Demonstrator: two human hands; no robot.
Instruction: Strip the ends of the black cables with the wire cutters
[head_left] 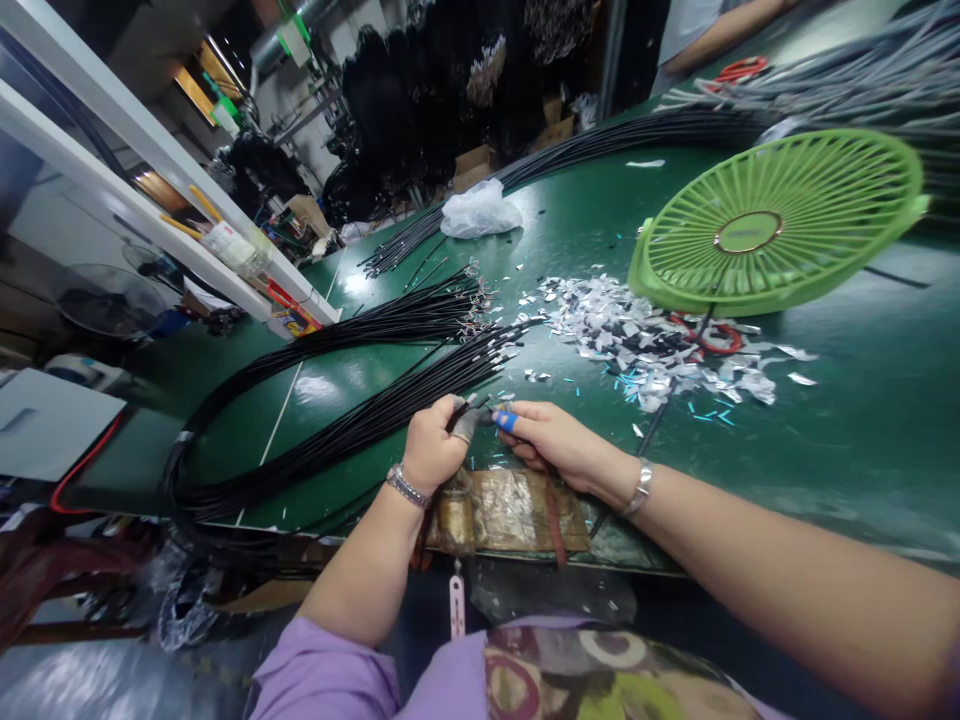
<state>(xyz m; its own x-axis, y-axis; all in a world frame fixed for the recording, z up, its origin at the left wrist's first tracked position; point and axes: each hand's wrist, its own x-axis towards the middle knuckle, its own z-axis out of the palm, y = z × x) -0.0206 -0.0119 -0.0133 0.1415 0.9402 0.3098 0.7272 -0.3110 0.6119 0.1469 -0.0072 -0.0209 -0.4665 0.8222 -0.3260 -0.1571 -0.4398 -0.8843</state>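
Note:
My left hand [439, 440], with a watch at its wrist, is closed around the end of a black cable [474, 402]. Opposite it, my right hand [541, 432] pinches at the tip of that cable; a blue wrap covers one finger. Exactly what lies between the right fingertips is too small to make out. Just beyond my hands lies a bundle of black cables [390, 405], looped round at the left, with the ends pointing toward the middle of the table. Under my hands sits a wooden block [517, 510] wrapped in clear tape.
A heap of silvery scraps [622, 335] covers the green table [847, 430], beside a green fan [787, 225]. Farther back are a white plastic bag [480, 210] and grey cables [855, 80]. A white shelf post [187, 190] rises at left. Another person's arm [724, 35] shows top right.

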